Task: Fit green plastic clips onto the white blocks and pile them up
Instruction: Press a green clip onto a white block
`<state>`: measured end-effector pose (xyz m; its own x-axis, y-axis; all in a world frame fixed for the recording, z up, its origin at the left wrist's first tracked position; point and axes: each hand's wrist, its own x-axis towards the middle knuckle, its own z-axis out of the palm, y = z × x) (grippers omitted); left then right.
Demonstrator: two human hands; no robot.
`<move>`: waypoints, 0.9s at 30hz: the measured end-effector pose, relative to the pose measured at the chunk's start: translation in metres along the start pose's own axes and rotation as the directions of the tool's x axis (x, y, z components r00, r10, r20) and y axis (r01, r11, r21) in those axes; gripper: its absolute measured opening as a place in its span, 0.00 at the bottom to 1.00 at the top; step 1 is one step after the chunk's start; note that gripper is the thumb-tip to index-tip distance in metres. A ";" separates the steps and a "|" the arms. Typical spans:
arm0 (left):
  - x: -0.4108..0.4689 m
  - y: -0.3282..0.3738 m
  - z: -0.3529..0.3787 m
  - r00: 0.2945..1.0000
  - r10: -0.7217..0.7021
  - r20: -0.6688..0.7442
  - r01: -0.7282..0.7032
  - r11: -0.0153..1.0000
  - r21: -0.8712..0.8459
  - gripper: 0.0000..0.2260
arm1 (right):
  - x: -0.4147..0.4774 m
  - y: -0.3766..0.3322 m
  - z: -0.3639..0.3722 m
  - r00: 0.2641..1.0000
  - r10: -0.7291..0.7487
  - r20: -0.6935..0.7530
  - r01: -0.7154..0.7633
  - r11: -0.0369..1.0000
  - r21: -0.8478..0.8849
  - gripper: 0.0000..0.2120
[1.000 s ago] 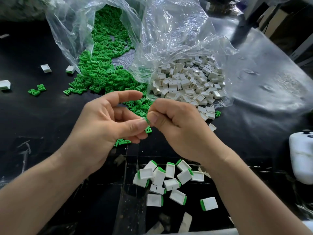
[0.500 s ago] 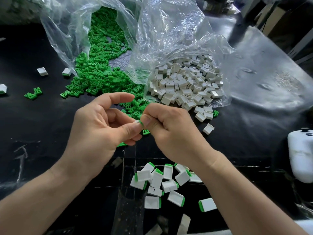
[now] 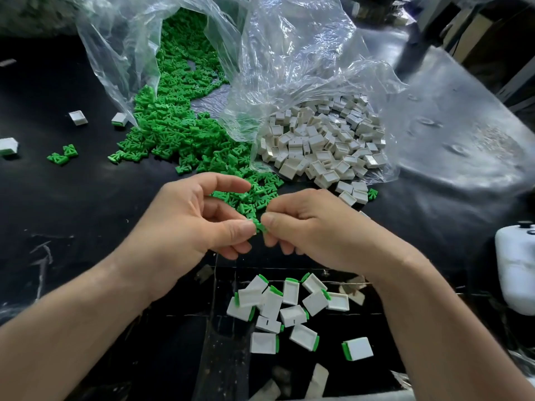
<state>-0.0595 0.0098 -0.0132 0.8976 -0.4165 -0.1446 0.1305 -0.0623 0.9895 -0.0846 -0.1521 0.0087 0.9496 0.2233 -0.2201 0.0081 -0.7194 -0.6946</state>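
My left hand (image 3: 191, 221) and my right hand (image 3: 315, 227) meet at their fingertips over the black table, pinching a small green clip (image 3: 258, 226) between them. A white block in my right hand cannot be made out; its fingers are curled in. Behind the hands a heap of loose green clips (image 3: 179, 123) spills from a clear bag. To its right a heap of white blocks (image 3: 324, 143) lies in a second clear bag. Below my hands lies a pile of white blocks with green clips fitted (image 3: 278, 308).
Stray white blocks (image 3: 77, 117) and two loose green clips (image 3: 62, 154) lie on the black table (image 3: 58, 212) at the left. A white plastic container (image 3: 515, 267) stands at the right edge. One fitted block (image 3: 357, 348) lies apart, right of the pile.
Both hands stayed together at the fingertips. The green clip now shows more clearly between the thumbs, and my left index finger has lifted and spread slightly.
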 end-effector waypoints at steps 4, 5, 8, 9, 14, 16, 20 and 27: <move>0.002 0.001 -0.002 1.000 -0.003 -0.021 0.001 0.997 -0.071 0.21 | 0.000 -0.007 0.006 0.994 -0.048 -0.093 0.049 0.999 0.000 0.14; 0.002 0.002 -0.003 1.000 0.002 -0.027 -0.005 0.997 -0.078 0.20 | 0.001 -0.009 0.008 0.991 -0.060 -0.116 0.060 0.998 0.000 0.14; 0.002 0.004 -0.005 0.999 0.031 -0.034 -0.033 0.997 -0.066 0.19 | 0.001 -0.011 0.014 0.980 -0.107 -0.167 0.106 0.994 -0.017 0.13; 0.002 0.005 -0.006 0.998 0.050 -0.033 -0.051 0.998 -0.034 0.19 | 0.001 -0.011 0.014 0.976 -0.140 -0.164 0.133 0.990 -0.054 0.13; -0.004 0.010 -0.007 0.989 0.134 0.058 -0.141 0.981 0.130 0.23 | 0.002 -0.007 0.015 0.953 -0.301 -0.024 0.279 0.910 -0.306 0.10; -0.004 0.009 -0.008 0.987 0.155 0.049 -0.159 0.983 0.095 0.23 | 0.003 -0.006 0.015 0.933 -0.350 -0.084 0.324 0.918 -0.229 0.09; -0.001 0.008 -0.005 0.983 0.181 -0.005 -0.181 0.983 0.008 0.21 | 0.003 0.000 0.009 0.956 -0.251 -0.155 0.259 0.966 0.031 0.13; 0.002 0.004 -0.003 0.966 0.234 -0.108 -0.247 0.959 -0.138 0.25 | 0.008 -0.003 0.017 0.989 -0.045 0.139 -0.081 0.626 0.776 0.27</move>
<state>-0.0558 0.0115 -0.0094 0.9434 -0.3187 0.0917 -0.0387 0.1688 0.9849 -0.0826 -0.1374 -0.0026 0.8954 0.3448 -0.2817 -0.3146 0.0421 -0.9483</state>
